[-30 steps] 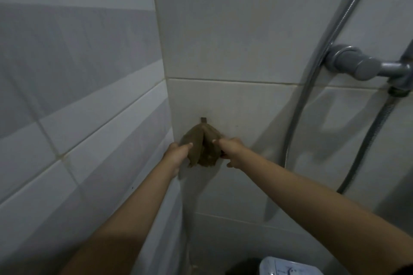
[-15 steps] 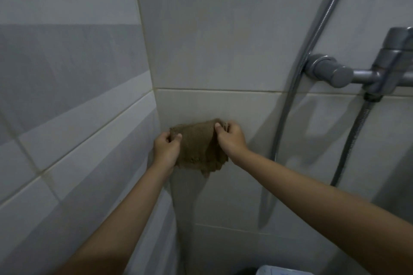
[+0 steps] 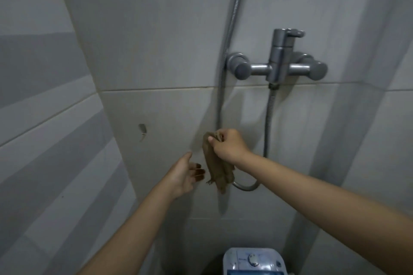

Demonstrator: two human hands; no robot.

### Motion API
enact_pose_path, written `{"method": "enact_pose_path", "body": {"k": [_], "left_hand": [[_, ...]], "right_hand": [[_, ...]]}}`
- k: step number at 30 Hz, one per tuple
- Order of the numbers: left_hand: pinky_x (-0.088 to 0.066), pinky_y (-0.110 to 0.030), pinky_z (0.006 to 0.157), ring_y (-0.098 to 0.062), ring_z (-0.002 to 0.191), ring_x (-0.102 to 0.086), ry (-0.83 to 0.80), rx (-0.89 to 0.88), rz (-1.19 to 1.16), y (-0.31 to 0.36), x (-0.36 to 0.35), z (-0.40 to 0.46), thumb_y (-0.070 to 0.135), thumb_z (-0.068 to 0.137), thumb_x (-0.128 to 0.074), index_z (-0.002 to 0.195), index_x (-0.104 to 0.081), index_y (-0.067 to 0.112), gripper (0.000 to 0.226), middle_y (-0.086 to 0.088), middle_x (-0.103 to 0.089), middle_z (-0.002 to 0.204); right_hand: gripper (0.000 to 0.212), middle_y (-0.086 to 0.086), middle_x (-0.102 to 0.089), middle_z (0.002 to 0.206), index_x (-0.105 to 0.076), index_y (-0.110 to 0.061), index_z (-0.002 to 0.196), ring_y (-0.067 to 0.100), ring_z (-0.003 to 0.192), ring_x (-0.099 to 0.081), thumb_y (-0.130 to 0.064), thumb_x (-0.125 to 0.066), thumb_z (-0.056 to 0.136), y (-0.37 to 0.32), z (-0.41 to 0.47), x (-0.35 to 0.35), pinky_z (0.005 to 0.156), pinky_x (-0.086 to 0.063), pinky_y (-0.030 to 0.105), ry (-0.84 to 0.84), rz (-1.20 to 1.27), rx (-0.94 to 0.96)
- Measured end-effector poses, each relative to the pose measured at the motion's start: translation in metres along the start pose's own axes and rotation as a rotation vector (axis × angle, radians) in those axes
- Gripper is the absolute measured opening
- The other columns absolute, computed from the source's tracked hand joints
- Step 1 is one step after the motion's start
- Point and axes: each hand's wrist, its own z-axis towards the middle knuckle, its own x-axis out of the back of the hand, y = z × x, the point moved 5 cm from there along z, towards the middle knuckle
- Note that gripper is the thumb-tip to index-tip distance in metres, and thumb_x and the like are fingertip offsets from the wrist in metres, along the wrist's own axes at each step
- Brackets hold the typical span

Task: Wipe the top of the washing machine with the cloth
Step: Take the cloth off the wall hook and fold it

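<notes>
Two hands: left hand (image 3: 182, 175) and right hand (image 3: 228, 146). One brown cloth (image 3: 218, 168). One wall hook (image 3: 142, 130). One shower mixer tap (image 3: 278, 62). One shower hose (image 3: 267, 123). One washing machine (image 3: 253, 261).

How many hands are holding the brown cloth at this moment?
1. Only the right hand grips the cloth, pinching its top edge so it hangs down before the tiled wall. The left hand is open beside the cloth, apart from it.
</notes>
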Motion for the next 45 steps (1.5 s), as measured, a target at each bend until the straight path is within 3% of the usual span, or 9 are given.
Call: {"method": "enact_pose_path", "body": {"k": [7,11,15,20,24,27,32,38,45], "left_hand": [[-0.043,-0.048,0.092,-0.036,0.098,-0.062,-0.333,0.066,-0.44,-0.048,-0.102,-0.022,0.071,0.087,-0.017,0.109,-0.063,0.002,0.085,-0.023,-0.072,0.096],[-0.047,-0.043,0.092,-0.031,0.103,-0.064,-0.406,0.05,-0.34,-0.07,-0.128,-0.029,0.073,0.086,-0.025,0.118,-0.063,0.008,0.082,-0.018,-0.069,0.113],[-0.052,-0.039,0.091,-0.026,0.102,-0.065,-0.406,-0.127,-0.037,-0.084,-0.151,-0.039,0.014,0.086,-0.061,0.111,-0.062,0.012,0.025,-0.014,-0.067,0.111],[-0.05,-0.04,0.091,-0.025,0.097,-0.065,-0.374,-0.219,0.184,-0.097,-0.171,-0.045,-0.019,0.085,-0.044,0.107,-0.059,0.011,0.04,-0.01,-0.068,0.101],[-0.049,-0.039,0.096,-0.027,0.107,-0.061,-0.383,-0.195,0.401,-0.109,-0.181,-0.044,-0.016,0.086,-0.046,0.118,-0.055,0.007,0.04,-0.01,-0.066,0.109],[-0.055,-0.032,0.085,-0.026,0.102,-0.064,-0.336,-0.14,0.417,-0.119,-0.184,-0.041,-0.008,0.089,-0.052,0.123,-0.053,0.0,0.035,-0.015,-0.065,0.112],[-0.053,-0.019,0.058,-0.012,0.076,-0.07,-0.304,-0.069,0.433,-0.143,-0.18,-0.031,0.006,0.089,-0.06,0.12,-0.055,-0.003,0.032,-0.01,-0.07,0.096],[-0.06,-0.029,0.061,-0.018,0.069,-0.072,-0.228,0.108,-0.039,-0.15,-0.162,-0.017,0.002,0.095,-0.044,0.103,-0.058,0.002,0.016,-0.015,-0.069,0.091],[-0.061,-0.04,0.065,-0.034,0.072,-0.072,-0.345,0.258,-0.456,-0.142,-0.128,0.0,0.018,0.079,-0.044,0.111,-0.056,-0.009,0.044,-0.026,-0.064,0.097]], "right_hand": [[0.029,0.003,-0.061,0.061,-0.057,-0.016,0.059,0.016,0.065,-0.058,-0.024,-0.063,0.086,0.048,-0.04,0.045,0.059,-0.045,0.026,-0.108,-0.16,0.129],[0.02,0.012,-0.068,0.088,-0.07,-0.009,0.083,0.026,0.082,-0.063,-0.028,-0.064,0.082,0.08,-0.047,0.079,0.074,-0.054,0.036,0.004,-0.364,0.258],[0.019,0.008,-0.064,0.099,-0.069,-0.018,0.089,0.023,0.095,-0.06,-0.034,-0.068,0.078,0.12,-0.048,0.108,0.08,-0.049,0.029,0.015,-0.353,0.188],[0.048,0.0,-0.057,0.115,-0.056,-0.009,0.126,0.018,0.111,-0.055,-0.031,-0.066,0.084,0.161,-0.055,0.123,0.089,-0.042,0.025,-0.281,-0.092,-0.05],[0.017,0.002,-0.061,0.083,-0.067,-0.013,0.08,0.015,0.084,-0.058,-0.029,-0.069,0.082,0.179,-0.064,0.132,0.08,-0.048,0.034,-0.46,-0.032,0.0],[0.012,0.004,-0.067,0.096,-0.061,-0.028,0.073,0.021,0.102,-0.062,-0.027,-0.07,0.081,0.184,-0.067,0.138,0.097,-0.046,0.039,-0.385,-0.107,0.088],[0.009,0.005,-0.066,0.079,-0.059,-0.016,0.086,0.01,0.063,-0.056,-0.022,-0.066,0.085,0.181,-0.076,0.133,0.06,-0.045,0.025,-0.311,-0.081,0.15],[0.021,0.006,-0.073,0.089,-0.062,-0.015,0.105,0.014,0.074,-0.063,-0.016,-0.061,0.084,0.168,-0.096,0.119,0.065,-0.046,0.025,-0.274,-0.31,0.468],[0.044,0.01,-0.063,0.129,-0.066,-0.009,0.114,0.024,0.118,-0.061,-0.007,-0.042,0.078,0.188,-0.108,0.073,0.102,-0.049,0.042,-0.348,-0.559,0.648]]}}
